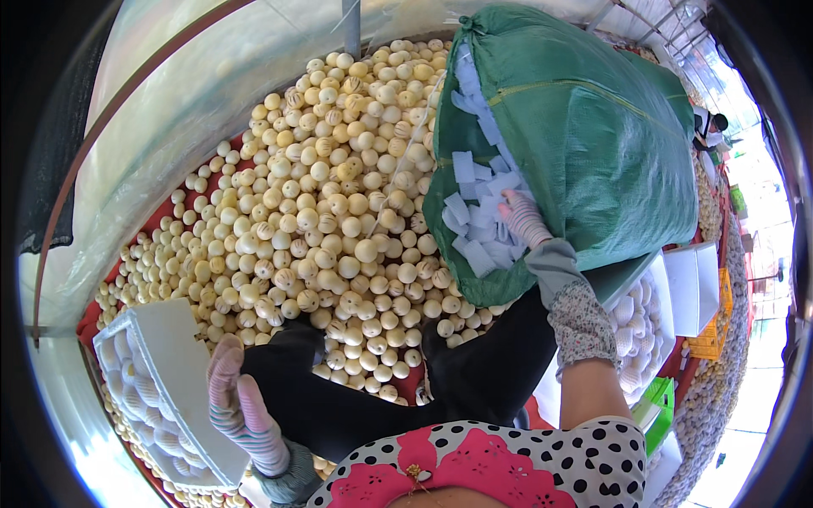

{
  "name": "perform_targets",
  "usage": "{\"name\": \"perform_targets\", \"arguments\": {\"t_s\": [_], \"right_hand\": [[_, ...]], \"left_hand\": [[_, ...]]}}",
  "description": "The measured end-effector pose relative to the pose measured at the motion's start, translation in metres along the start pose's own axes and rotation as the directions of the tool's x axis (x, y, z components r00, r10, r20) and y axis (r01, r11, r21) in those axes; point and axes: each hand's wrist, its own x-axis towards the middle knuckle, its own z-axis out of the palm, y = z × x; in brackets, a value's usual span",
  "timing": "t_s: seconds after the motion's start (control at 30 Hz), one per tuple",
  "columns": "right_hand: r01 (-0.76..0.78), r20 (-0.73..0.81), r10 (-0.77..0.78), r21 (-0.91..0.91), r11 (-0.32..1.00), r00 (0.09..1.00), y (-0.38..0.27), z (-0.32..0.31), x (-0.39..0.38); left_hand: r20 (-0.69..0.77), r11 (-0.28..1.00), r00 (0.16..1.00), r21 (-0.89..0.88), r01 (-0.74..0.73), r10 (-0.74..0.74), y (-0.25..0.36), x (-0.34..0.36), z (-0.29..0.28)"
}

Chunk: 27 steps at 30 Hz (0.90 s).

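My right hand (525, 218), in a striped glove, reaches into the mouth of a large green woven sack (584, 144). Its fingers are close together against the white foam sleeves (478, 216) heaped there and look closed on one, though the fingertips are partly lost among them. My left hand (241, 402), also gloved, is raised at the lower left with thumb and fingers apart and nothing in it. Beside it stands a white foam box (182, 372) filled with sleeved round fruits (144, 394). Ahead lies a big heap of pale yellow round fruits (339, 195), some with dark stripes.
My black-clad legs (339, 372) spread over the fruit's near edge. On the right are another box of sleeved fruits (635, 330), white boxes (693, 288), an orange crate (716, 317) and a green crate (660, 411). Plastic sheeting (186, 76) walls the left; another person (707, 127) is far right.
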Motion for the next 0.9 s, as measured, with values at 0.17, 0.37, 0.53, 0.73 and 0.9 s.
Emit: {"name": "perform_targets", "arguments": {"t_s": [0.17, 0.37, 0.53, 0.73, 0.9], "right_hand": [[-0.255, -0.565, 0.087, -0.224, 0.941, 0.820, 0.146, -0.012, 0.019], [-0.076, -0.210, 0.056, -0.089, 0.993, 0.976, 0.040, 0.023, 0.064], [-0.430, -0.016, 0.431, 0.019, 0.902, 0.902, -0.040, 0.023, 0.103], [-0.397, 0.147, 0.417, -0.146, 0.906, 0.897, -0.058, 0.041, 0.128], [0.013, -0.150, 0.018, 0.199, 0.980, 0.988, -0.074, 0.046, 0.074]], "left_hand": [[0.218, 0.828, 0.932, -0.432, 0.358, -0.289, 0.006, -0.034, 0.092], [0.649, 0.369, 0.450, -0.268, 0.890, -0.613, -0.070, -0.102, 0.169], [0.729, 0.301, 0.258, -0.074, 0.951, -0.635, -0.102, -0.146, 0.198], [0.593, 0.224, 0.299, -0.198, 0.954, -0.748, -0.133, -0.140, 0.196], [0.339, 0.302, 0.469, -0.442, 0.845, -0.815, -0.169, -0.123, 0.186]]}}
